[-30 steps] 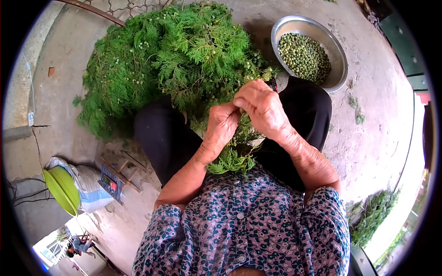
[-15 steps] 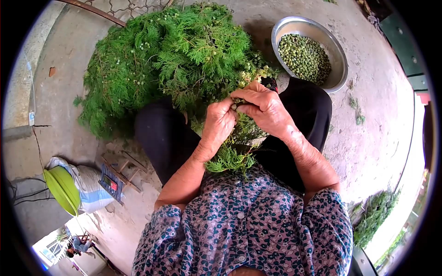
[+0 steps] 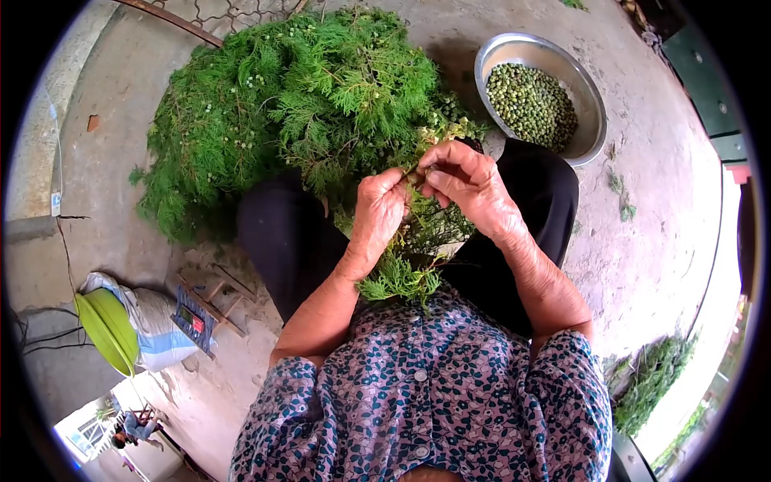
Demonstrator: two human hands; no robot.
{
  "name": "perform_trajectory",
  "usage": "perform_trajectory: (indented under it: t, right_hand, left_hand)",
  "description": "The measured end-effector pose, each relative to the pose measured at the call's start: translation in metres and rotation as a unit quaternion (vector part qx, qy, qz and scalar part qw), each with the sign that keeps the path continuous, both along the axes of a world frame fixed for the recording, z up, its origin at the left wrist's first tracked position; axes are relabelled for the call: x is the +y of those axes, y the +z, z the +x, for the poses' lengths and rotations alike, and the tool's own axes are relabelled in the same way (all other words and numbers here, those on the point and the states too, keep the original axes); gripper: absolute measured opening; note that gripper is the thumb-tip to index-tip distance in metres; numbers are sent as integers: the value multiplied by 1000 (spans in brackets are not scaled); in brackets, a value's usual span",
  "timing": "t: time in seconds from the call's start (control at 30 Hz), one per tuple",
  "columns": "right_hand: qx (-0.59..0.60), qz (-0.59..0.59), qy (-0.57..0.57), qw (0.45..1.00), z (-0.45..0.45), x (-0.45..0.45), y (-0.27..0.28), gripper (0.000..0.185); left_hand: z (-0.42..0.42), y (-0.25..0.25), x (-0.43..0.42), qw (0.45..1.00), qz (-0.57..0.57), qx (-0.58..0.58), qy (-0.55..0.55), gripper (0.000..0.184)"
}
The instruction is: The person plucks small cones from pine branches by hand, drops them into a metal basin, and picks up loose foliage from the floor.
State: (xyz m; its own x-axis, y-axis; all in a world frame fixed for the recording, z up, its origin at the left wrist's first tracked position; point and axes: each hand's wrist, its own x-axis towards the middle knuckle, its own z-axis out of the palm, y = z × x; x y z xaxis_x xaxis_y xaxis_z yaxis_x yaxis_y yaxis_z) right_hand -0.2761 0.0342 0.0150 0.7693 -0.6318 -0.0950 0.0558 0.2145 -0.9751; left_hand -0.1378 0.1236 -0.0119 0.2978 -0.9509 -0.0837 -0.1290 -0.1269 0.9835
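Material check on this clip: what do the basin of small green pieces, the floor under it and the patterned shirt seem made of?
Basin: probably stainless steel; silvery, smooth, bright highlights along the rim.
Floor: likely concrete; matte, greyish and stained.
Shirt: thin printed cloth with soft creases; cotton or synthetic, I can't tell.

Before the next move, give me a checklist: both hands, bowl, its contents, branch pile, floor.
1. Left hand gripping: ok, thumb and fingers look pinched on a thin stem.
2. Right hand holding a loose piece: cannot tell, its curled fingers hide it.
3. Metal bowl upright: ok, on the floor beyond the right knee.
4. Green pieces contained: ok, below the bowl's rim.
5. Branch pile within reach: probably ok, just in front of the knees.
6. Floor free of scraps: not ok, a loose sprig lies near the bowl.
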Motion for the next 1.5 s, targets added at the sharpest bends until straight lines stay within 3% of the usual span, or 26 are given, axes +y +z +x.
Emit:
perform_trajectory:
  t: [0.03, 0.1, 0.13, 0.27, 0.3, 0.4, 0.43, 0.5, 0.53, 0.6, 0.63, 0.7, 0.73, 0.8, 0.83, 0.93, 0.97, 1.0, 1.07, 1.1, 1.27, 1.3, 1.37, 1.43, 1.47, 1.5]
  right_hand:
    - [0, 0, 1, 1000, 1, 1, -2, 14]
    - [7, -220, -42, 975, 6, 4, -9, 17]
    - [19, -251, -35, 967, 8, 6, -3, 23]
    - [44, -368, -84, 925, 15, 8, -9, 17]
    - [44, -369, -84, 925, 14, 7, -10, 17]
    - [19, -191, -57, 980, 14, 7, -13, 6]
    - [34, -30, -33, 998, 8, 1, -6, 7]
    - [-38, 9, -109, 993, 1, -10, 2, 8]
    - [-33, -99, -172, 980, -2, -18, 5, 7]
    - [-22, -343, -287, 894, -12, -41, 15, 7]
    - [-16, -472, -335, 815, -18, -57, 21, 11]
    - [130, -652, -428, 612, -38, -94, 31, 22]
    - [132, -653, -429, 611, -45, -114, 25, 22]
    - [312, -670, -461, 492, -51, -140, 18, 28]
    - [311, -671, -461, 491, -52, -139, 19, 28]
    - [283, -434, -298, 802, -39, -111, 24, 28]
    - [142, -491, -256, 820, -35, -106, 5, 25]
    - [172, -384, -210, 883, -24, -79, 15, 21]
    - [104, -320, -224, 915, -12, -57, -14, 14]
    - [102, -184, -222, 952, -8, -42, -20, 14]
    - [135, 136, -273, 943, -8, -4, -72, 38]
    - [196, 83, -286, 934, -5, 0, -77, 42]
    - [216, 123, -234, 940, -6, 11, -81, 51]
    - [285, -154, -115, 939, -12, 24, -101, 60]
    - [335, -187, -33, 923, -12, 26, -103, 62]
    - [345, -60, -65, 934, -1, 26, -91, 61]
  left_hand:
    - [1, 0, 0, 1000, 24, 2, 14, 15]
    - [0, 0, 1, 998, 49, 5, 28, 15]
    - [-2, -1, 0, 999, 17, -5, 35, 16]
    - [-3, -3, -1, 999, -27, -27, 20, 16]
    - [-1, -5, -1, 999, -27, -27, 19, 16]
    - [1, -6, 2, 998, -45, 49, -17, 14]
    - [-1, 5, 2, 997, 5, 78, 11, 11]
    - [-1, 6, 2, 992, 54, 107, 40, 14]
    - [1, -2, 3, 992, 53, 111, 40, 14]
    - [1, -7, 3, 991, 27, 121, 49, 12]
    - [1, -7, 3, 991, 28, 121, 49, 12]
    - [3, -7, 4, 981, 21, 186, 43, 14]
    - [3, -5, 4, 980, 57, 181, 58, 16]
    - [2, -7, 4, 976, 46, 204, 65, 16]
    - [2, -9, 4, 971, 35, 225, 77, 17]
    - [0, -12, 4, 964, 10, 247, 94, 17]
    - [-1, -13, 3, 961, -2, 257, 99, 17]
    - [-2, -11, 4, 960, -11, 261, 104, 17]
    - [0, -17, 4, 958, -13, 260, 117, 17]
    - [2, -20, 4, 957, -18, 260, 130, 17]
    - [4, -18, 5, 948, -9, 279, 151, 18]
    - [5, -19, 5, 948, -9, 280, 152, 18]
    - [5, -18, 5, 943, -11, 292, 159, 16]
    - [4, -15, 4, 937, -8, 306, 170, 16]
    - [5, -14, 4, 931, -6, 319, 180, 16]
    - [5, -14, 4, 931, -5, 318, 181, 16]
